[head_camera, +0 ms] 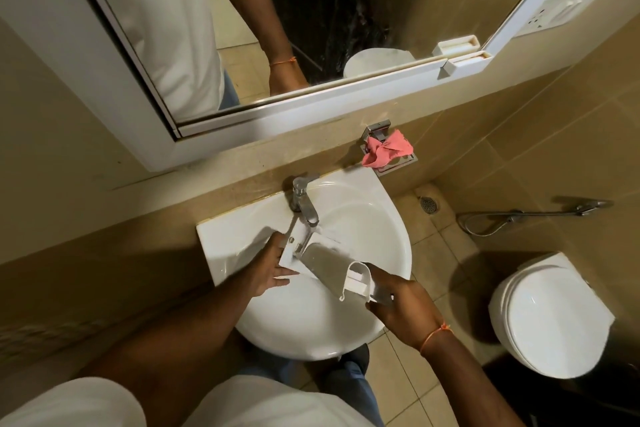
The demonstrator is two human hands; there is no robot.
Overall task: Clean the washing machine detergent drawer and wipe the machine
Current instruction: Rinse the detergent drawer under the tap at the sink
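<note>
The white detergent drawer (327, 265) is held tilted over the white sink (377, 225), its far end under the chrome tap (304, 201). My left hand (268, 270) holds the drawer's far left part, fingers wrapped at its edge. My right hand (403, 305) grips the drawer's curved front panel at the near end. A thin stream of water seems to fall from the tap onto the drawer. A pink cloth (386, 149) lies bunched on a metal soap holder on the wall behind the sink.
A mirror (242, 28) in a white frame hangs above the sink. A white toilet (547, 319) stands to the right, with a hose sprayer (526, 215) on the wall and a floor drain (428, 204). Beige tiles cover the floor and walls.
</note>
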